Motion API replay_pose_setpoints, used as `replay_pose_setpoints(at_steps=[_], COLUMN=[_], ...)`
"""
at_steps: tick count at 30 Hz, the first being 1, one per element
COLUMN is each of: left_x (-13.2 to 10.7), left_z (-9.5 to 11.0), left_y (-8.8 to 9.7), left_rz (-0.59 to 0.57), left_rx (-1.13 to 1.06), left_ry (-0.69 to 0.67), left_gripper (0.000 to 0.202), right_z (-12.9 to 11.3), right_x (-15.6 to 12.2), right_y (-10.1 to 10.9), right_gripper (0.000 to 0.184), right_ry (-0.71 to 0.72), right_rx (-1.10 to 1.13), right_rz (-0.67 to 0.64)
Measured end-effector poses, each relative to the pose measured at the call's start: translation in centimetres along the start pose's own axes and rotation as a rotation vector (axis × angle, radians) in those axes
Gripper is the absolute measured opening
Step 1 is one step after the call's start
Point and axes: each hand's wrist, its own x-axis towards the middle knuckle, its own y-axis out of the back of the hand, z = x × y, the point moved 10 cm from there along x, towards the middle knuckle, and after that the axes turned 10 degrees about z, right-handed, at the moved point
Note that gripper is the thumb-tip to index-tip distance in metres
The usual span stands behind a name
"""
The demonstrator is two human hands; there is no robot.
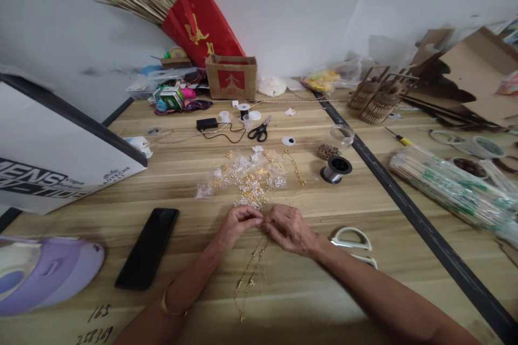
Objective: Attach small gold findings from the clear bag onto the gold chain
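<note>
My left hand (238,225) and my right hand (290,229) meet fingertip to fingertip over the wooden table (194,188), both pinched on the upper end of a thin gold beaded strand (250,275). The strand trails down toward me across the wood. Just beyond my fingers lies a heap of small gold and silver charms in clear bags (246,175). A gold bangle sits on my left wrist (170,304).
A black phone (148,247) lies left of my left arm, white-handled scissors (351,242) by my right wrist. A wire spool (335,168), black scissors (259,130), a bead dish (328,151), a purple cap (48,272), a white box (52,156) and a red bag (200,24) surround them.
</note>
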Motion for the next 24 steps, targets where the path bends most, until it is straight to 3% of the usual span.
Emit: replay_pose_setpoints(at_steps=[24], left_x=[-0.10], left_z=[0.15], left_y=[-0.06], left_rz=[-0.004], left_rx=[0.025], left_ry=[-0.003], left_gripper=[0.014], right_z=[0.17], right_x=[0.05], right_y=[0.12], right_gripper=[0.008], right_ry=[-0.012], right_rx=[-0.007], right_rz=[0.009])
